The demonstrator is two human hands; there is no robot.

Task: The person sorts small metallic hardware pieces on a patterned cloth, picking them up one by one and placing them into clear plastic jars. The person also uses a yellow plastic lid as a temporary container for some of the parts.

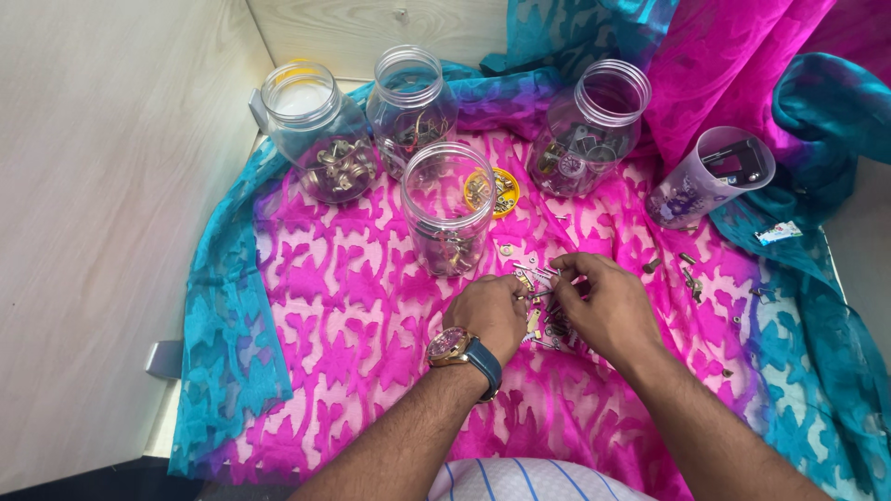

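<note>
A small pile of metal parts (541,301), screws and flat pieces, lies on the pink and turquoise patterned cloth (353,306). My left hand (490,314), with a wristwatch on its wrist, rests over the pile's left side with fingers curled among the parts. My right hand (605,304) covers the right side, its fingertips pinched on small pieces at the pile's top. Much of the pile is hidden under both hands. The nearest clear jar (448,206) stands just beyond my left hand with metal bits in its bottom.
Three more clear jars (320,130) (410,107) (591,130) hold metal hardware at the back. A yellow lid (495,191) with parts lies between them. A tipped plastic cup (715,174) lies at right. Loose screws (691,278) are scattered on the cloth. Pale wooden walls (102,213) stand left and behind.
</note>
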